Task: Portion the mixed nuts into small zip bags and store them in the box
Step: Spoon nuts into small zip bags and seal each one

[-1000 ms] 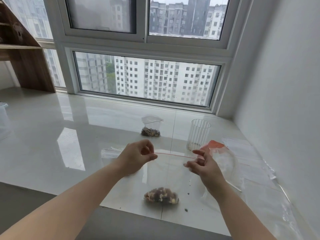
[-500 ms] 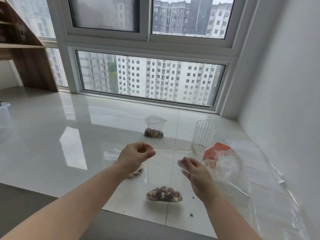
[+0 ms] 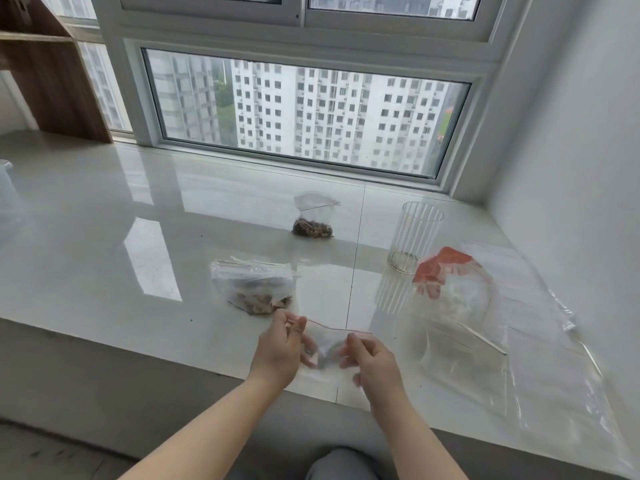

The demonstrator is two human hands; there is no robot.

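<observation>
My left hand (image 3: 278,351) and right hand (image 3: 375,363) each pinch the small zip bag (image 3: 325,341) between them. A filled bag (image 3: 254,285) lies just beyond my left hand, a ribbed glass (image 3: 414,237) farther past my right.

Three small zip bags are out: one with nuts standing far back (image 3: 313,216), one with nuts lying flat (image 3: 254,289), and one held between two hands, the left (image 3: 282,348) and the right (image 3: 372,363). There is one ribbed glass (image 3: 414,237) and one large bag with an orange label (image 3: 457,299). More clear plastic lies along the wall, too jumbled to count.
</observation>
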